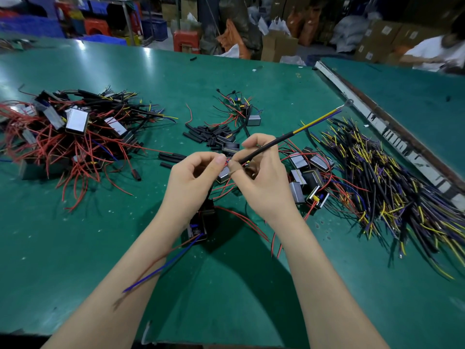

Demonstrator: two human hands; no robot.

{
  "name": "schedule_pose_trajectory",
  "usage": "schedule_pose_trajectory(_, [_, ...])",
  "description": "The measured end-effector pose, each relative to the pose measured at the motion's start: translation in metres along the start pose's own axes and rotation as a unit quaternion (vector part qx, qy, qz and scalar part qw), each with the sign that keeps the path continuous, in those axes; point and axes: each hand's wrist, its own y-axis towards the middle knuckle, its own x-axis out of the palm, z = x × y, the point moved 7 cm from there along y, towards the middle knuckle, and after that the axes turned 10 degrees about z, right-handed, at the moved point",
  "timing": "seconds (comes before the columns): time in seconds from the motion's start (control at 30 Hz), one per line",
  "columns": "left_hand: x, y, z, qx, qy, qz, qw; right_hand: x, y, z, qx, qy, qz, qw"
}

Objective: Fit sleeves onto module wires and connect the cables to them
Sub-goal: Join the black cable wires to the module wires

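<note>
Right up front, a black module (198, 226) hangs below the left hand (191, 180), its red and blue leads trailing back over the forearm. That hand's fingertips are pinched together on the module's thin wires at the point where both hands meet. The right hand (261, 177) pinches the near end of a black cable (266, 146), which angles up and away to yellow and blue cores and a ring terminal at the far tip. So my guess is we're mid-join on this one; the fingers hide the joint, and I can't tell if a sleeve is already on.

Just past the hands there's a loose scatter of short black sleeves (208, 134), with bare modules (307, 177) waiting to the right of them. Further right sprawls a big heap of unused cables (387, 187). Off to the far left, a pile of modules with black cabling attached (75, 129) looks like the finished batch. Decent stack done, but plenty left on the green table (75, 248).
</note>
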Motion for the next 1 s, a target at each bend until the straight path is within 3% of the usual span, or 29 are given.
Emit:
schedule_pose_trajectory(0.33, [0.000,0.000,-0.002,0.061,0.088,0.005,0.994,0.004,-0.003,-0.002,-0.030,-0.046,-0.011,0.998])
schedule_pose_trajectory(0.5, [0.002,-0.005,0.012,0.173,0.169,0.015,0.970,0.007,-0.003,-0.007,-0.032,-0.047,-0.002,0.998])
schedule_pose_trajectory(0.83, [0.003,-0.007,0.017,0.193,0.180,0.028,0.964,0.007,-0.004,-0.008,-0.035,-0.026,0.001,0.999])
schedule_pose_trajectory(1.0, [0.002,-0.006,0.018,0.203,0.175,0.029,0.963,0.001,0.000,0.003,0.038,0.058,0.021,0.997])
